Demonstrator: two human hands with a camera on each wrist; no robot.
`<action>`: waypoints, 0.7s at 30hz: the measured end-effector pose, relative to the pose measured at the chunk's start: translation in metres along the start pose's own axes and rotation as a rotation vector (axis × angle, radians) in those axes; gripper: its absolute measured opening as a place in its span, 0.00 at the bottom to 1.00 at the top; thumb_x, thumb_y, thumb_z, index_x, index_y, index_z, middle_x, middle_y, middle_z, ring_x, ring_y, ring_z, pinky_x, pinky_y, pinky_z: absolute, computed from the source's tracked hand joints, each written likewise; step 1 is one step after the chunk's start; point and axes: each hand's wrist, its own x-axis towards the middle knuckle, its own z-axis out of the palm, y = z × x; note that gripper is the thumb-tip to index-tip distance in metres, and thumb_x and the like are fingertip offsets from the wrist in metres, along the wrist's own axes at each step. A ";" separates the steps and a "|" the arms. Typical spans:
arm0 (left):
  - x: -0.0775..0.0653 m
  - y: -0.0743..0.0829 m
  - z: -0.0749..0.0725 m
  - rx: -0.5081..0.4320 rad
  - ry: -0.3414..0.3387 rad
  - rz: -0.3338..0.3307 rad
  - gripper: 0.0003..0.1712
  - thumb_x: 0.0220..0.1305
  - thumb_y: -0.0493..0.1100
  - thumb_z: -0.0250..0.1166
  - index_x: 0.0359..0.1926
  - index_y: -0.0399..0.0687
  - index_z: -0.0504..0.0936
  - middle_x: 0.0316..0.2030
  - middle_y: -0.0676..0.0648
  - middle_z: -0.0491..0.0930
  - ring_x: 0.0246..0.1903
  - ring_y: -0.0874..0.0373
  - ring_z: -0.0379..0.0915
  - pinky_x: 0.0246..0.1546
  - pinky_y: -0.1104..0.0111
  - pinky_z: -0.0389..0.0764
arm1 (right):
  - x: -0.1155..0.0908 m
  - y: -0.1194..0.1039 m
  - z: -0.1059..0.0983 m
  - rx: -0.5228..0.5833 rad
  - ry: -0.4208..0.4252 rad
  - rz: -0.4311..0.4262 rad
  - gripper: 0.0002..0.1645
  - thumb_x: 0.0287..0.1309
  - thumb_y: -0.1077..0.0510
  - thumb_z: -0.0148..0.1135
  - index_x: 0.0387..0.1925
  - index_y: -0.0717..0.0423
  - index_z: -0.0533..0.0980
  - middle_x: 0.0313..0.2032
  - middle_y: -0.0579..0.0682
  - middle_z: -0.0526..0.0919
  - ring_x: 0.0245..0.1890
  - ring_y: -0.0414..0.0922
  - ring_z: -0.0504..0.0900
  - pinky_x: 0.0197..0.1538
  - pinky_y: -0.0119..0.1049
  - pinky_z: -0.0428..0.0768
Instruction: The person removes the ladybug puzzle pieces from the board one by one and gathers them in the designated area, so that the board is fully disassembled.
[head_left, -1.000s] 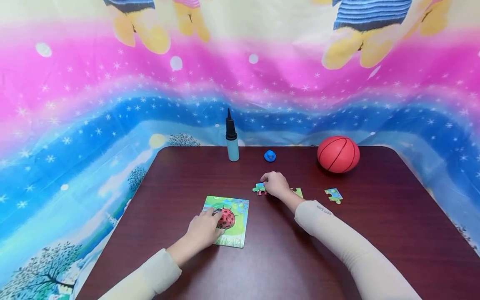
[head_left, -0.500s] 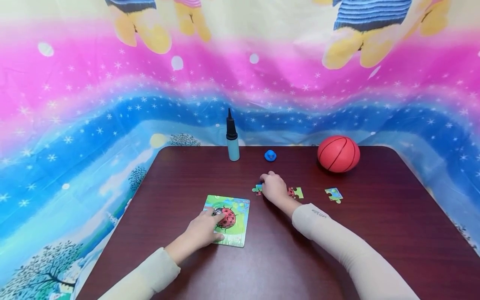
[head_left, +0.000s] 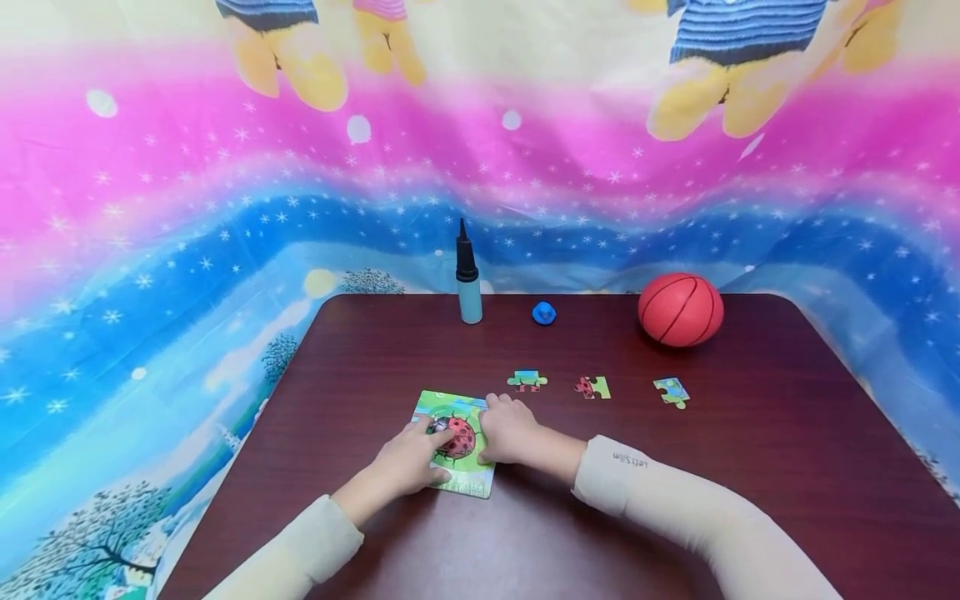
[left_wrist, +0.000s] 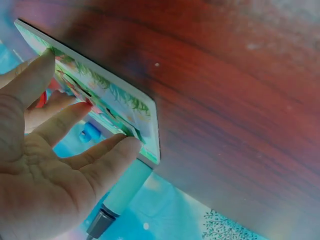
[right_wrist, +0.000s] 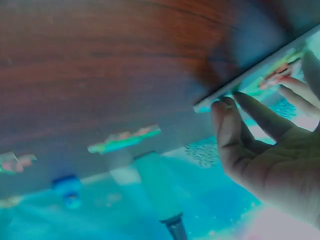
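A square puzzle board (head_left: pixel 471 482) with a red ladybug picture lies on the table. Across its left side rests my left hand (head_left: pixel 405 460), fingers spread; the left wrist view has its fingertips (left_wrist: pixel 131 145) touching the board's printed face. My right hand (head_left: pixel 512 428) is at the board's right edge, its fingers bent. In the right wrist view those fingertips (right_wrist: pixel 220 107) meet the board's corner, but whether they pinch anything is hidden. Behind the right hand lie a green-blue puzzle piece (head_left: pixel 528 379), a red-and-green piece (head_left: pixel 597 387) and a blue-green corner piece (head_left: pixel 670 390).
Along the table's far side stand a teal hand pump (head_left: pixel 470 298) with a black nozzle, a small blue object (head_left: pixel 543 313) and a red ball (head_left: pixel 681 310) with black lines. A patterned cloth (head_left: pixel 570 183) hangs behind the table (head_left: pixel 750 467).
My right hand has left the puzzle pieces at the back and come left and nearer, onto the board's right edge. Two pieces it covered now show. The left hand stays on the board.
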 end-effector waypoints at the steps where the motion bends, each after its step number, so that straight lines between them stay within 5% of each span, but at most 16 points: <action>1: 0.000 0.000 0.000 0.006 0.002 0.003 0.36 0.50 0.55 0.72 0.61 0.55 0.74 0.62 0.35 0.65 0.60 0.40 0.63 0.47 0.47 0.74 | -0.002 -0.001 0.000 -0.020 -0.008 0.010 0.23 0.36 0.37 0.74 0.23 0.50 0.78 0.37 0.50 0.73 0.39 0.48 0.72 0.41 0.41 0.74; 6: -0.001 -0.003 0.002 0.014 0.013 0.035 0.36 0.50 0.54 0.72 0.61 0.54 0.75 0.63 0.36 0.66 0.60 0.39 0.63 0.51 0.47 0.72 | -0.010 -0.007 0.000 -0.053 -0.006 0.007 0.22 0.39 0.39 0.74 0.12 0.47 0.73 0.39 0.50 0.76 0.39 0.48 0.74 0.42 0.42 0.75; 15: -0.003 -0.004 -0.001 -0.016 -0.005 0.077 0.35 0.50 0.50 0.72 0.61 0.50 0.75 0.64 0.33 0.64 0.63 0.41 0.62 0.53 0.49 0.72 | -0.021 -0.011 0.006 -0.066 0.075 -0.056 0.23 0.31 0.37 0.76 0.16 0.50 0.78 0.34 0.49 0.75 0.36 0.47 0.77 0.38 0.42 0.76; 21: -0.005 -0.002 0.002 0.032 0.032 0.028 0.35 0.51 0.55 0.71 0.60 0.50 0.76 0.60 0.33 0.68 0.58 0.39 0.66 0.48 0.48 0.75 | -0.011 -0.005 0.014 -0.091 0.194 -0.126 0.19 0.29 0.44 0.79 0.23 0.47 0.81 0.27 0.44 0.74 0.29 0.43 0.75 0.29 0.37 0.72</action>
